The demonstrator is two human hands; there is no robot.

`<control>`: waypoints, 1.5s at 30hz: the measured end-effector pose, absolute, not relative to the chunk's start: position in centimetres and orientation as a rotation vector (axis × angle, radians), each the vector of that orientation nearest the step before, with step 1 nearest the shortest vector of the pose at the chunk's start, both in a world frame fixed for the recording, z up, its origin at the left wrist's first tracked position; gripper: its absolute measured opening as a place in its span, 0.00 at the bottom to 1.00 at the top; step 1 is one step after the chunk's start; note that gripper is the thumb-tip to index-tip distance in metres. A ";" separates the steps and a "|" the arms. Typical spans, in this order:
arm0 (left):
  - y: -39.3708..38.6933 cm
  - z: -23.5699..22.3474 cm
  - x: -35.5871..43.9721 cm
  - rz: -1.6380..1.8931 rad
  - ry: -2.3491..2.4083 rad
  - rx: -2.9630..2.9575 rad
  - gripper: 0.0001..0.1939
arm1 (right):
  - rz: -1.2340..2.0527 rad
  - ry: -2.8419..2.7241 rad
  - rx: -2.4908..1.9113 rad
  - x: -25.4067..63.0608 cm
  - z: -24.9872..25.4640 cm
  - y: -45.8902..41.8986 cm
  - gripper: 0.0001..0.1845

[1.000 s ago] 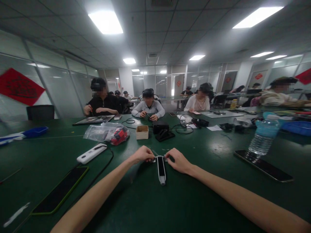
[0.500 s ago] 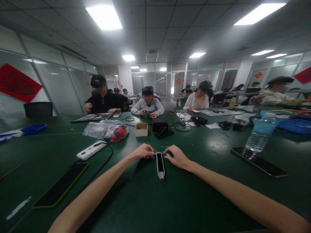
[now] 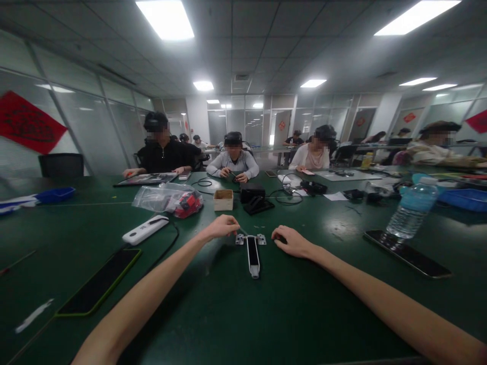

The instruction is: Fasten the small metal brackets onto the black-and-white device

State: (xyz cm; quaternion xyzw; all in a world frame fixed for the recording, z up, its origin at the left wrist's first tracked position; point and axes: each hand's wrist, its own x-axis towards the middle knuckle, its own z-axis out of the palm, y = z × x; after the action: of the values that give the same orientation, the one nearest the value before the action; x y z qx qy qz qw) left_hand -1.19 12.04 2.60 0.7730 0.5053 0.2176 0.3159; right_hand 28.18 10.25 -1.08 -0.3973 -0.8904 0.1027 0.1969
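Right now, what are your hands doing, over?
Left hand near device, grasp unclear. Right hand apart from it. Device on table, between hands. Small box beyond.

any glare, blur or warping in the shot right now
In the head view, ceiling lights blow out to white with haze around them; glare pales a patch of the green table; wide-angle warping seems to stretch the left forearm and right forearm; the white-framed device looks soft in fine detail.

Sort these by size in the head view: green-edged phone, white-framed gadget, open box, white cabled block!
Green-edged phone
White cabled block
White-framed gadget and open box: too alike to rank; the box is farther away
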 end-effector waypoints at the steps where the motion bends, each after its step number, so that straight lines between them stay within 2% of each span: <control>1: 12.0 2.7 -1.2 0.580 1.335 2.039 0.16 | 0.298 -2.493 -1.111 28.3 -1.1 10.4 0.07; 9: 10.1 3.8 0.5 0.618 1.340 2.105 0.15 | 0.319 -2.264 -1.021 26.4 -0.9 9.2 0.07; 17: 7.3 3.7 3.9 0.450 0.979 2.152 0.15 | 0.130 -2.176 -0.692 23.2 -0.9 6.4 0.06; 21: 6.9 3.7 4.4 0.459 0.927 2.045 0.12 | 0.091 -2.162 -0.683 23.5 -1.0 6.5 0.06; 28: 6.8 4.0 4.1 0.469 0.915 1.912 0.15 | 0.086 -2.176 -0.715 23.5 -1.0 6.8 0.06; 34: 6.5 4.2 4.2 0.503 0.866 1.904 0.12 | 0.069 -2.225 -0.730 23.6 -0.9 6.7 0.05; 39: 7.4 4.5 3.4 0.482 0.979 1.976 0.13 | 0.118 -2.266 -0.718 23.6 -1.0 6.7 0.06; 45: 10.0 5.0 -0.3 0.510 1.369 2.407 0.10 | 0.181 -2.151 -0.910 23.4 -0.8 7.0 0.05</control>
State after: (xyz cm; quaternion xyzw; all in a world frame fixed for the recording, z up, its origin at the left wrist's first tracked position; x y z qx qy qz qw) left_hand -0.28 10.04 5.02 0.8435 0.4798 0.1788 0.1624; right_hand 23.38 6.98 -0.83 -0.3579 -0.8460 0.0712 0.3888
